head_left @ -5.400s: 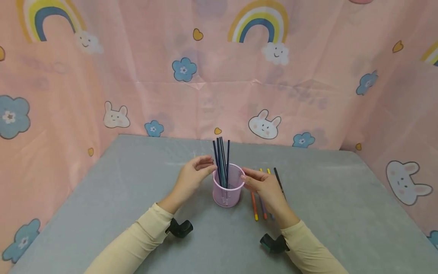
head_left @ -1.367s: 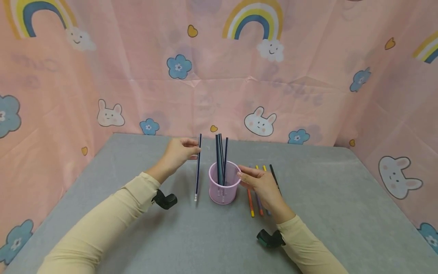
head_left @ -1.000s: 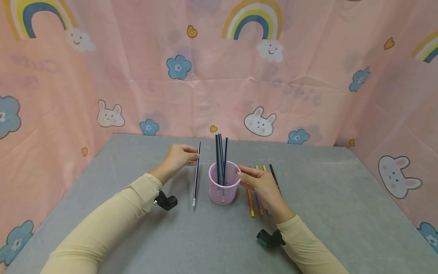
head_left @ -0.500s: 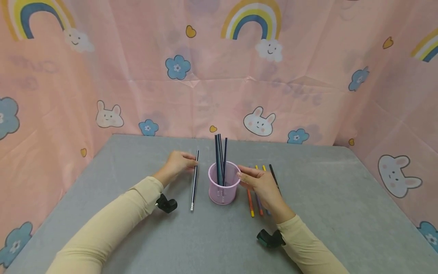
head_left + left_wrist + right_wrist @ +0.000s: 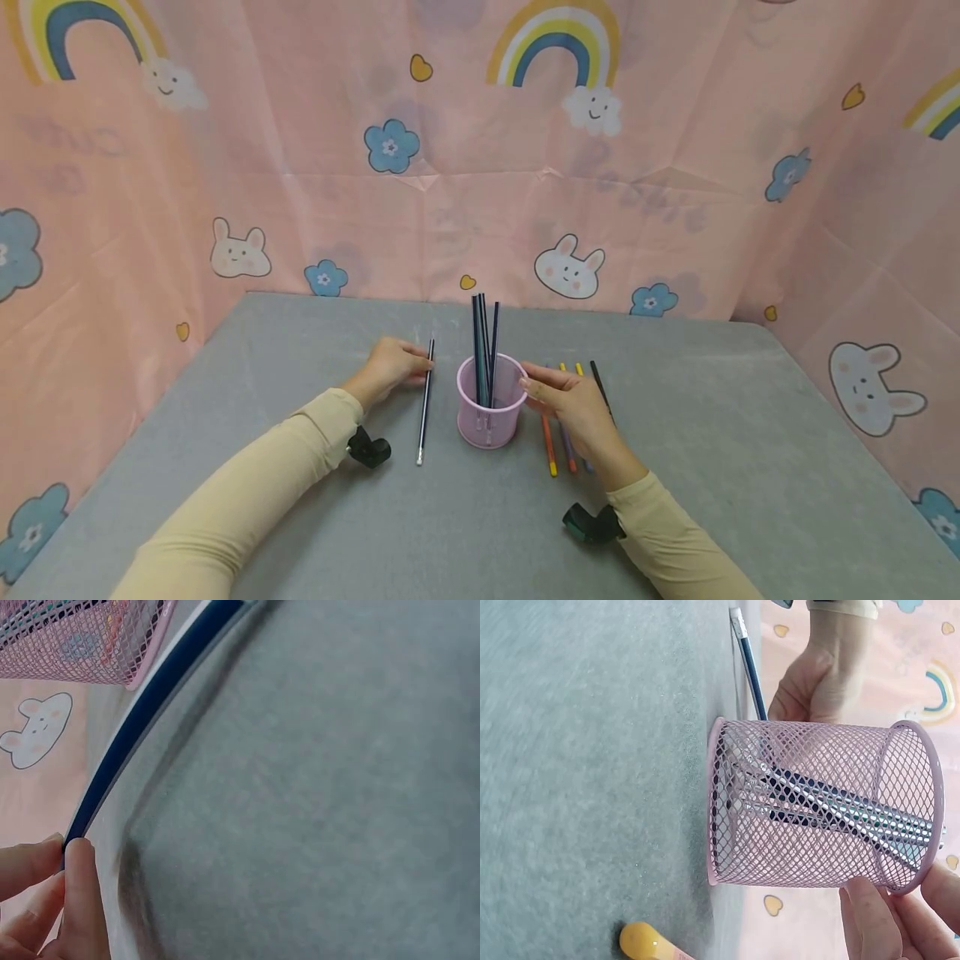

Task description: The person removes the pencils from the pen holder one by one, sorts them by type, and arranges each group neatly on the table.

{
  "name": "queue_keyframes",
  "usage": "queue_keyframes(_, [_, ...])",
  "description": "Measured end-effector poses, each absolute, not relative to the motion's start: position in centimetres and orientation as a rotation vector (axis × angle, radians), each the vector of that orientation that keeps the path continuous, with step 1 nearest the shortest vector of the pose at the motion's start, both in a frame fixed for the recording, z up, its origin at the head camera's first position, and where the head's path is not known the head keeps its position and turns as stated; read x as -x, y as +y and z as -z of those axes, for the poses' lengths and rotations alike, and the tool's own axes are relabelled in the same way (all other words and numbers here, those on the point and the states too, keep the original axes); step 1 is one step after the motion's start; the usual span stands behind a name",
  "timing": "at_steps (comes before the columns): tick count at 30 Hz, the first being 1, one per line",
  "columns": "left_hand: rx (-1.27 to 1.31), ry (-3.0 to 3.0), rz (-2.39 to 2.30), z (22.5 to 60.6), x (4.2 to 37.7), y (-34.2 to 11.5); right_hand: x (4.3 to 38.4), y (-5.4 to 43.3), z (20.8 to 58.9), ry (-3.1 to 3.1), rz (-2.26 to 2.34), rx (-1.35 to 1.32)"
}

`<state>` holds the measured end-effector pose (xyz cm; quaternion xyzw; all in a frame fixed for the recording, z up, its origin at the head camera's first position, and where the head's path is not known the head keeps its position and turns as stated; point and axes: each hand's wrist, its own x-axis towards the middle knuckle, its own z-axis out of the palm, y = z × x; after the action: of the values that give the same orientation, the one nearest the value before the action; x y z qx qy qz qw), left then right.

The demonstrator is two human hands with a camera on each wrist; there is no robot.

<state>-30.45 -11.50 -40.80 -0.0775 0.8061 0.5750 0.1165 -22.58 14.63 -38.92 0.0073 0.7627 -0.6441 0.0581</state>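
A: What's in the left hand (image 5: 392,365)?

B: A dark blue-and-white striped pencil (image 5: 425,408), pinched near its far end between the thumb and fingers (image 5: 84,900). Its white eraser end slants down toward the near side of the grey worktop (image 5: 720,450). I can't tell whether it touches.

A: And the right hand (image 5: 576,407)?

B: Its fingers grip the right side of the pink mesh pencil cup (image 5: 487,427) at the rim. The cup stands upright on the worktop, just to the right of that pencil and apart from it.

A: Any brand you can read?

B: None I'd swear to. The held pencil shows stripes along its barrel. The pencils in the cup (image 5: 481,342) are dark and striped too, eraser ends down, their markings too small behind the mesh.

A: The ones by the right hand?

B: An orange pencil (image 5: 549,446) with a yellow end, a purple pencil (image 5: 567,450) and a black pencil (image 5: 600,383), partly hidden; too small to read.

A: And the pink cloth (image 5: 450,225)?

B: Pale lettering (image 5: 71,142) at upper left, too faint to make out, among printed rainbows, rabbits and blue flowers.
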Motion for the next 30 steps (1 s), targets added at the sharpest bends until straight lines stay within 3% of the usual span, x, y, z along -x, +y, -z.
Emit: queue_keyframes(30, [0.263, 2.555, -1.512, 41.7, 30.7, -10.5, 22.8, 14.8, 39.2, 2.274, 1.978, -0.012])
